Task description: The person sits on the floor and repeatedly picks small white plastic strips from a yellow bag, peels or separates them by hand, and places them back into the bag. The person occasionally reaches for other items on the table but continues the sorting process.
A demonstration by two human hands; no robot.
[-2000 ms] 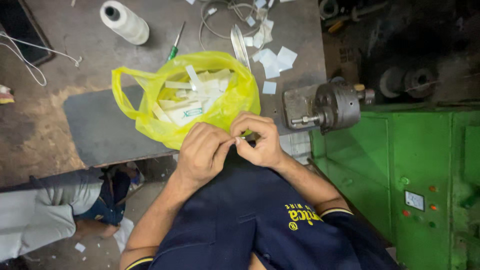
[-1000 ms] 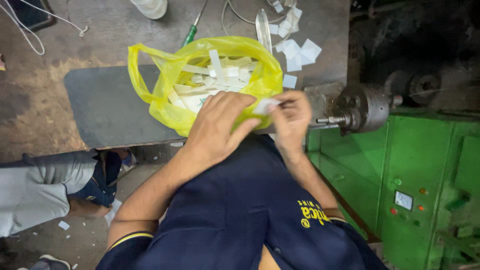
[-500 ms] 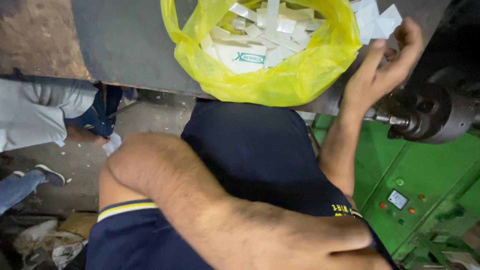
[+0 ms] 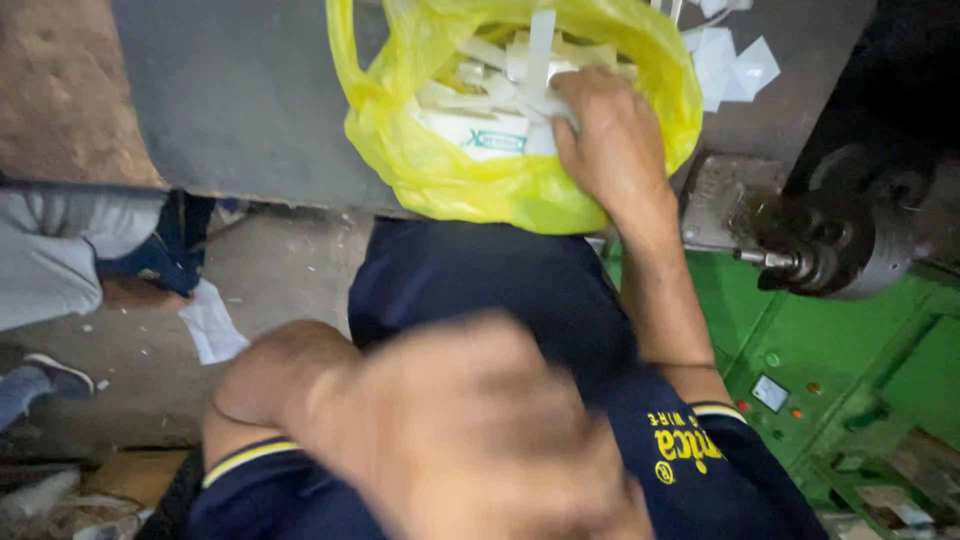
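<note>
While my left hand has swung up close — blurred, grip unreadable — my right hand now digs into the yellow bag, fingers closing on white strips.

**One head cam, looking straight down**

I've only got the single head view here, pointing down my own chest. It's close: the left hand blurs across the lower middle of the frame, and the yellow bag on the grey table sits top centre.

Dim, even light; blurred near left hand.
</note>
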